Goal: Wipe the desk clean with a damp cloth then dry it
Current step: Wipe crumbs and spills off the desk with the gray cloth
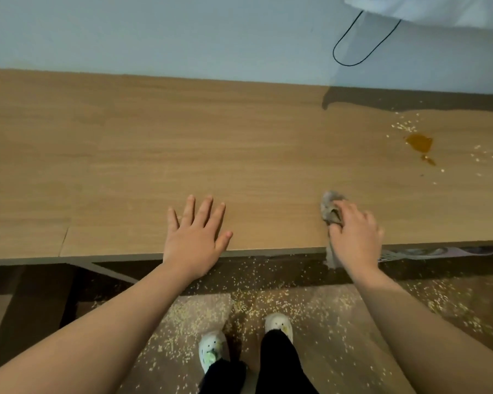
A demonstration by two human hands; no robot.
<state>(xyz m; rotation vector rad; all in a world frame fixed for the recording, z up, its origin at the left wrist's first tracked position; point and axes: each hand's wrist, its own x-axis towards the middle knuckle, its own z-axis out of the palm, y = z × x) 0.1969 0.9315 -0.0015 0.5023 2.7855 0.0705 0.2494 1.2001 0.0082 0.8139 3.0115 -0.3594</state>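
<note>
While left hand (195,237) lies flat, cloth (329,209) gripped under right hand (355,237)

crumpled grey cloth (329,209) lies on the wooden desk (182,143) at its near edge, one end hanging over.

We see a bench (125,166) of light tan wood grain with a grey front edge. The cloth (329,209) is mottled grey. Toward the bench's far right corner, the spill (419,143) is amber-brown and the crumbs (404,126) pale yellow. The wall (154,32) is pale blue-grey, the cable (353,58) black, the slippers (276,322) white with green and yellow marks, and the trousers (279,365) black.
</note>
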